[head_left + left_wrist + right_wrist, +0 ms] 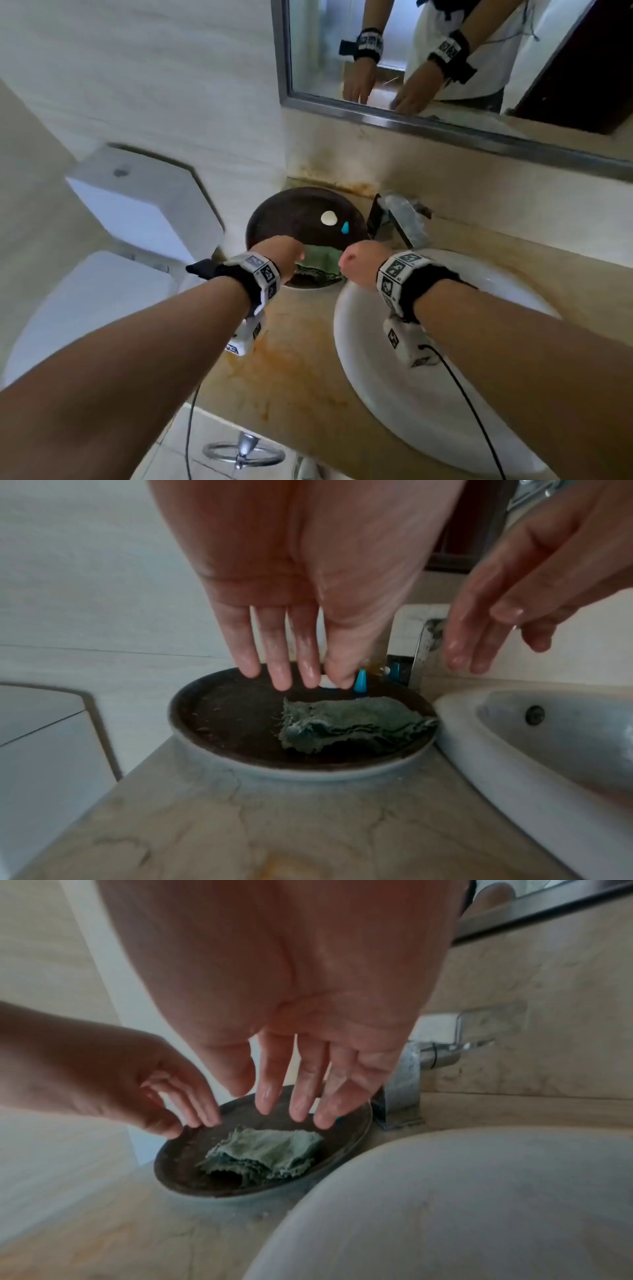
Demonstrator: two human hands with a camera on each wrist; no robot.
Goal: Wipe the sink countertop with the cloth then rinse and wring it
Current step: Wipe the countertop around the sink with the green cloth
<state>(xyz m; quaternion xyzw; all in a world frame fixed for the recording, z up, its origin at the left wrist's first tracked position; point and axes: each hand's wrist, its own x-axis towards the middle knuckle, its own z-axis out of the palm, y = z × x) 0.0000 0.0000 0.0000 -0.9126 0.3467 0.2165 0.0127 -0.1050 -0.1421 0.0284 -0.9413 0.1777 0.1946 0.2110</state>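
A crumpled green cloth (320, 262) lies in a dark round dish (260, 219) on the stained beige countertop (291, 377), left of the white sink (445, 377). My left hand (281, 255) hovers over the dish's left part, its wet fingers (281, 674) straight and pointing down behind the cloth (349, 726), holding nothing. My right hand (359, 265) hangs over the dish's right edge. Its fingers (298, 1104) are spread and straight just above the cloth (267, 1153), apart from it. The backs of both hands hide part of the cloth in the head view.
A small white piece (328, 218) and a blue piece (345, 228) sit at the back of the dish. The chrome faucet (400, 216) stands behind the sink by the wall. A toilet (102, 274) is at the left and a mirror (445, 51) hangs above.
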